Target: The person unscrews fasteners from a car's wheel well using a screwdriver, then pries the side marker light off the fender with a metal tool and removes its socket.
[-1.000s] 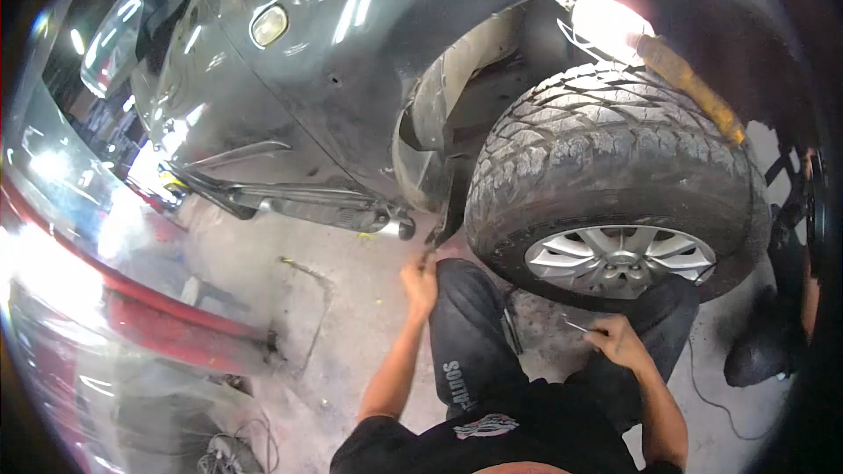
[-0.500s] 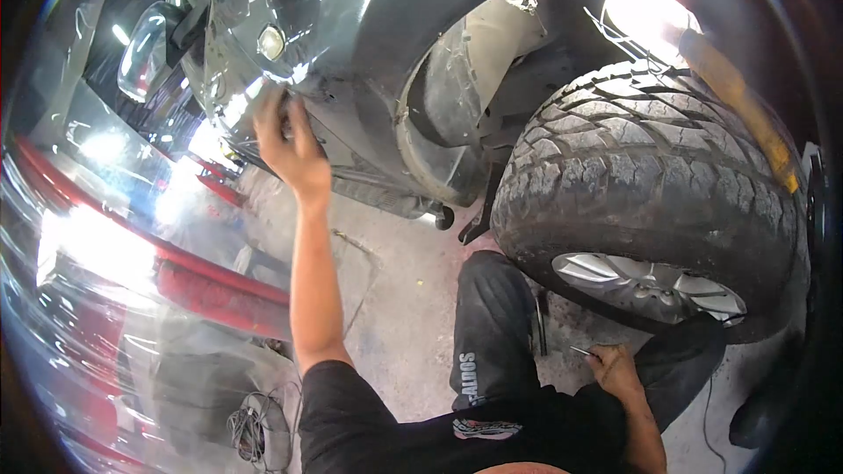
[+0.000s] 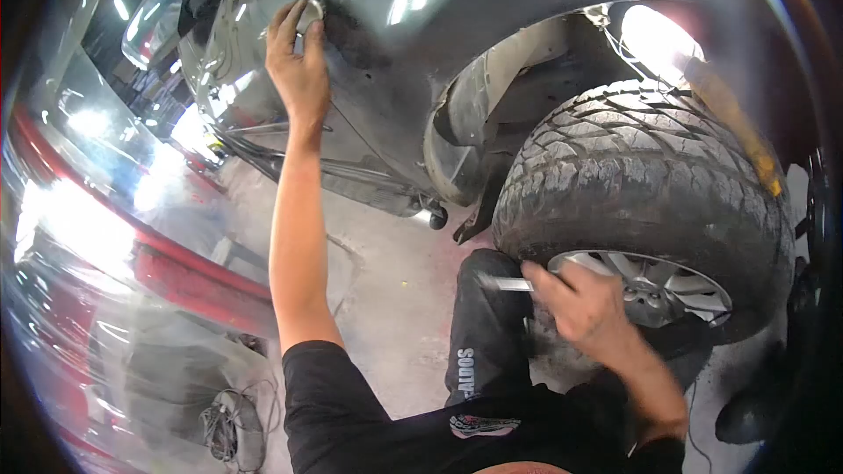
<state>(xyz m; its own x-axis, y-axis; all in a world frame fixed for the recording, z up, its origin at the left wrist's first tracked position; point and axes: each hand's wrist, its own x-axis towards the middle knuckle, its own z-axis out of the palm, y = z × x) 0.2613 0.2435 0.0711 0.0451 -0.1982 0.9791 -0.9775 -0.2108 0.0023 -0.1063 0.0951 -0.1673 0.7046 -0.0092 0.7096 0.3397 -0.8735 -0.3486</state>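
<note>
My left hand point(image 3: 300, 66) reaches up to the dark car fender point(image 3: 474, 0). Its fingers and thumb are closed about a small round pale piece point(image 3: 313, 10) on the panel; the exact kind I cannot make out. In front of the wheel, my right hand point(image 3: 580, 303) grips a flat metal tool point(image 3: 511, 284) with a straight, shiny blade. Motion blurs that hand and the tool's tip, which passes over my knee point(image 3: 487, 298).
A large treaded tire point(image 3: 650, 184) stands turned out under the wheel arch. Above it hangs a bright work lamp point(image 3: 659, 39) with a yellow-orange handle point(image 3: 738, 123). A side mirror point(image 3: 158, 17) juts out at upper left. Red metal beams point(image 3: 202, 285) and a coiled cable point(image 3: 230, 430) lie left.
My left hand has moved up the fender onto the round piece. My right hand has risen from my lap toward the wheel, bringing the metal tool with it. The view has shifted slightly.
</note>
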